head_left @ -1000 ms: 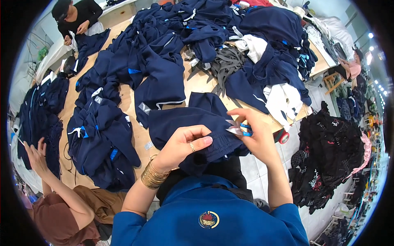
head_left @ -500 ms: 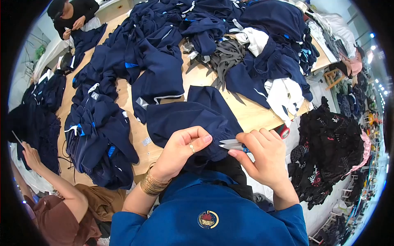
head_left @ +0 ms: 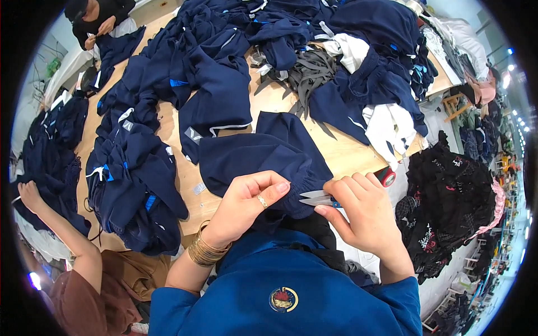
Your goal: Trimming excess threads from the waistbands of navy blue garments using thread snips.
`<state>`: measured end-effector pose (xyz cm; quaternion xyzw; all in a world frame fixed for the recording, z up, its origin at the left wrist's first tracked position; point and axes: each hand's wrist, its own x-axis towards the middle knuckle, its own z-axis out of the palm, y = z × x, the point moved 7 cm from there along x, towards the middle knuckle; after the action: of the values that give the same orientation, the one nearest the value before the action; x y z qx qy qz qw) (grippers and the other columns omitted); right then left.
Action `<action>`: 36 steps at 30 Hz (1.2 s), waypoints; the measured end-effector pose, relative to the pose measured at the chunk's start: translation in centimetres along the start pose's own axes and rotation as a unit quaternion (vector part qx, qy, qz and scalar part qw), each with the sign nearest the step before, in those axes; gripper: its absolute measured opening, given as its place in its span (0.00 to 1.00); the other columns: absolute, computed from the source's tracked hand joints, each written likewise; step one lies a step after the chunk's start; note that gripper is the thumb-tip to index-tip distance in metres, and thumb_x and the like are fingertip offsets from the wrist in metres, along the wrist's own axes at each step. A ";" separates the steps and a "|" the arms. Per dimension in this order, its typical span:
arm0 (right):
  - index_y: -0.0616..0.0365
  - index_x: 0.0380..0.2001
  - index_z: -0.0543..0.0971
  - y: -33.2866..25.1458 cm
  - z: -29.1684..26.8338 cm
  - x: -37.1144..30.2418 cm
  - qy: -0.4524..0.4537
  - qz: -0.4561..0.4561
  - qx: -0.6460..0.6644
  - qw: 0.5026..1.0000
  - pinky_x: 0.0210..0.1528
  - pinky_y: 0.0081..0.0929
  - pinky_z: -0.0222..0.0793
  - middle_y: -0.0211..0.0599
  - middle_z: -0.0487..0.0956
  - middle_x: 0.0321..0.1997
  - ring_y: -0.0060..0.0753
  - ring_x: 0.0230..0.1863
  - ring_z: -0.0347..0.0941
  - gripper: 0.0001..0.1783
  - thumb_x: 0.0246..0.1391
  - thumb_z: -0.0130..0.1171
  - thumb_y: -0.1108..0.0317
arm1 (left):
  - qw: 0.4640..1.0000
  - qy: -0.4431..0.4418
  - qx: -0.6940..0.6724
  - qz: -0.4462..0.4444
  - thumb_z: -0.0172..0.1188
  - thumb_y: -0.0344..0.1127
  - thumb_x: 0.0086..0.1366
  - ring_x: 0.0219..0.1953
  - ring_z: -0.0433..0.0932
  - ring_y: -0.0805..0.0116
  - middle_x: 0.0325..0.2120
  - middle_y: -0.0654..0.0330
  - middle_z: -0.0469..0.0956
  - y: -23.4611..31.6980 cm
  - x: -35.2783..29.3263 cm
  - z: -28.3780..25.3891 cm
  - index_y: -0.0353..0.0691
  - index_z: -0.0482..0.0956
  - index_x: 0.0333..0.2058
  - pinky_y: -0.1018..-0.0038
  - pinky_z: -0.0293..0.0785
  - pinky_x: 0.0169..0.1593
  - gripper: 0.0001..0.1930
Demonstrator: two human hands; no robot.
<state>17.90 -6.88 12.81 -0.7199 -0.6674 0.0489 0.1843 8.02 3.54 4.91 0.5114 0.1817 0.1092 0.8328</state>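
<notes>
A navy garment [head_left: 246, 159] with a gathered elastic edge [head_left: 302, 182] lies over the table's near side. My left hand [head_left: 252, 199] is closed at that gathered part, thumb against fingers, pinching its fabric; a ring and gold bangles are on this arm. In my right hand [head_left: 361, 210] is a small pair of thread snips [head_left: 319, 198] with blue on the handles. Their two blades are parted and point left, over the gathered edge, toward my left thumb. Whether a thread lies between the blades is too small to tell.
Heaps of navy garments [head_left: 216, 78] cover the wooden table [head_left: 350, 159]. Grey strips [head_left: 311, 73] and white cloth [head_left: 386, 131] lie at the right. A black garment pile [head_left: 448, 207] is beyond the right edge. Co-workers handle garments at far left and near left [head_left: 78, 246].
My hands and the snips hold nearly the same place at the gathered edge. The near-left co-worker's arm has shifted left, and the dark cloth there has moved.
</notes>
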 end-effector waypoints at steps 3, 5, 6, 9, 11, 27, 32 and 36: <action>0.59 0.31 0.72 -0.2 0.0 0.1 -0.010 -0.006 -0.003 1.000 0.33 0.30 0.57 0.33 0.71 0.27 0.36 0.28 0.65 0.14 0.45 0.60 0.61 | 1.000 -0.007 0.026 0.006 0.53 0.34 0.64 0.28 0.62 0.88 0.25 0.73 0.69 0.3 0.0 0.5 0.32 0.75 0.31 0.89 0.59 0.33 0.10; 0.57 0.29 0.71 -0.2 -0.1 0.2 -0.004 -0.009 -0.012 1.000 0.33 0.30 0.57 0.33 0.70 0.25 0.35 0.27 0.65 0.13 0.46 0.59 0.60 | 1.000 0.000 0.012 0.002 0.53 0.34 0.64 0.28 0.62 0.88 0.25 0.73 0.69 0.1 0.1 0.4 0.32 0.75 0.31 0.89 0.59 0.33 0.10; 0.55 0.27 0.71 -0.2 -0.2 0.2 0.002 -0.013 -0.021 1.000 0.33 0.29 0.58 0.33 0.69 0.24 0.34 0.27 0.65 0.13 0.47 0.59 0.59 | 1.000 0.008 -0.002 -0.002 0.53 0.34 0.64 0.28 0.61 0.87 0.25 0.73 0.69 0.0 0.2 0.3 0.32 0.75 0.30 0.88 0.59 0.33 0.10; 0.58 0.31 0.72 -0.3 -0.2 0.3 -0.018 -0.012 -0.010 1.000 0.33 0.30 0.57 0.33 0.71 0.27 0.35 0.27 0.64 0.14 0.45 0.60 0.61 | 1.000 0.000 0.006 -0.005 0.53 0.34 0.64 0.29 0.63 0.87 0.25 0.72 0.70 -0.1 0.2 0.1 0.32 0.75 0.30 0.87 0.61 0.34 0.09; 0.58 0.31 0.72 -0.1 0.0 0.3 -0.021 -0.009 -0.012 1.000 0.33 0.30 0.57 0.32 0.71 0.27 0.35 0.27 0.64 0.14 0.45 0.61 0.61 | 1.000 0.003 0.015 -0.006 0.53 0.34 0.64 0.29 0.62 0.87 0.24 0.72 0.70 -0.1 0.2 0.1 0.33 0.75 0.30 0.87 0.61 0.34 0.09; 0.58 0.31 0.73 0.3 0.4 0.3 -0.025 0.010 -0.008 1.000 0.34 0.31 0.59 0.32 0.72 0.28 0.33 0.30 0.67 0.13 0.43 0.63 0.63 | 0.999 -0.006 0.042 0.000 0.54 0.35 0.63 0.29 0.64 0.86 0.24 0.72 0.71 -0.1 0.0 0.1 0.33 0.75 0.30 0.86 0.62 0.35 0.10; 0.59 0.35 0.73 2.2 1.2 2.0 0.021 0.056 0.336 0.940 0.40 0.29 0.66 0.36 0.73 0.33 0.34 0.36 0.71 0.19 0.40 0.66 0.64 | 0.996 -0.003 0.088 0.002 0.54 0.35 0.63 0.29 0.64 0.86 0.25 0.71 0.71 -0.1 -0.1 0.3 0.33 0.75 0.30 0.85 0.63 0.35 0.09; 0.60 0.25 0.75 2.5 3.6 2.3 -0.107 0.070 0.423 0.897 0.33 0.19 0.64 0.29 0.72 0.22 0.20 0.27 0.68 0.10 0.42 0.66 0.68 | 0.976 0.001 0.161 0.143 0.57 0.33 0.61 0.31 0.70 0.82 0.28 0.67 0.75 1.2 0.1 0.6 0.34 0.73 0.34 0.81 0.68 0.36 0.07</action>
<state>19.33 -3.99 9.09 -0.6092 -0.5473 0.4164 0.3950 8.34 3.64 6.22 0.6595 0.1226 0.1973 0.7149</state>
